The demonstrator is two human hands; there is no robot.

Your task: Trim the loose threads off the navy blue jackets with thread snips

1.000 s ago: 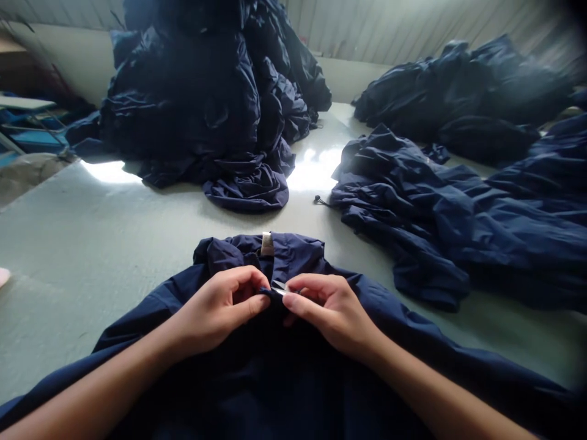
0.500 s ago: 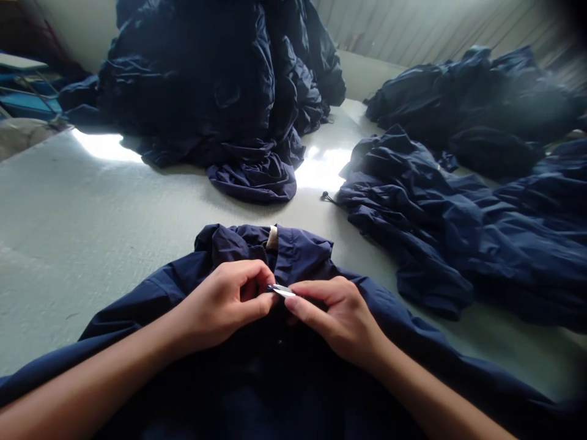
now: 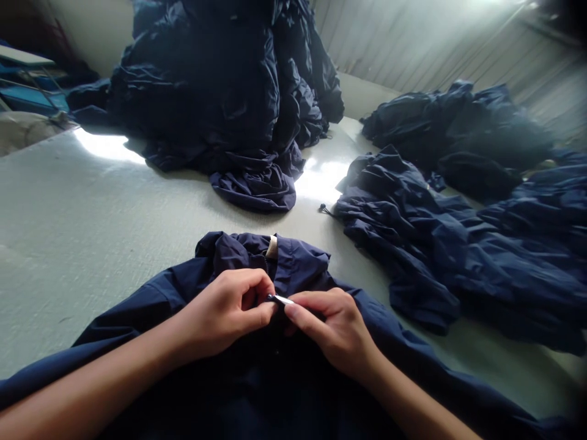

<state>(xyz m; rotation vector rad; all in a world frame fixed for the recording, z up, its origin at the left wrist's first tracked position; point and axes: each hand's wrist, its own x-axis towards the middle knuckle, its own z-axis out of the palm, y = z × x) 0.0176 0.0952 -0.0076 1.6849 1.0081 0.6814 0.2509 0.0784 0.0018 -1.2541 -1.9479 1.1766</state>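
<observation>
A navy jacket (image 3: pixel 183 293) lies spread on the pale table (image 3: pixel 82 232) right in front of me, collar away from me, with a small tan label (image 3: pixel 272 247) at the neck. My left hand (image 3: pixel 227 311) pinches the jacket fabric just below the collar. My right hand (image 3: pixel 332 327) is closed around a small metal tool (image 3: pixel 280 299), its shiny tip showing between the two thumbs and touching the fabric. What kind of tool it is cannot be made out.
A tall heap of navy garments (image 3: pixel 220 91) stands at the back of the table. More navy jackets (image 3: pixel 458 244) lie spread on the right, with a further pile (image 3: pixel 458 134) behind them. Blue furniture (image 3: pixel 27 91) sits off the table's far left. A corrugated wall closes the back.
Both hands stay together at the collar. The camera view has shifted slightly, and the metal tip sits a little closer to my left thumb.
</observation>
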